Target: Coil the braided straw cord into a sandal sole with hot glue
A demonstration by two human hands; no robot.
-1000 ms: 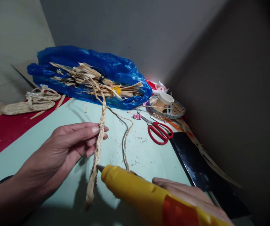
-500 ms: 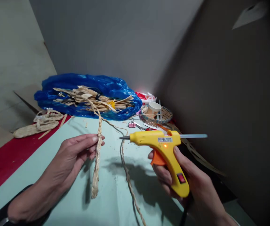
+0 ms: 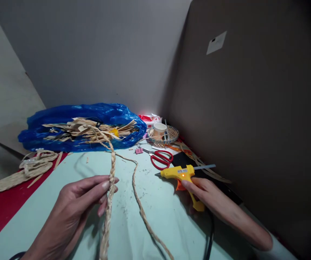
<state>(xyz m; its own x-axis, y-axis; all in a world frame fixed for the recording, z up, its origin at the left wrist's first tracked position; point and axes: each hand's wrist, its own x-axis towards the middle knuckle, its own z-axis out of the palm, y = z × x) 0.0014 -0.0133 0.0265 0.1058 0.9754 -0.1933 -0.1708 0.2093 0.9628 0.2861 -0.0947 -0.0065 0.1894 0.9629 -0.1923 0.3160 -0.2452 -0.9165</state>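
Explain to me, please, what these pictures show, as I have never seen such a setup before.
There is no machine here, just a person's bare left hand and right hand. Every picture comes from one head-worn camera, looking forward and down. The left holds a braided strand; the right grips a yellow glue gun with its small light lit. Red-handled scissors lie on the pale green surface. Farther back are a blue plastic bag holding dried strips and a woven basket with a cup.
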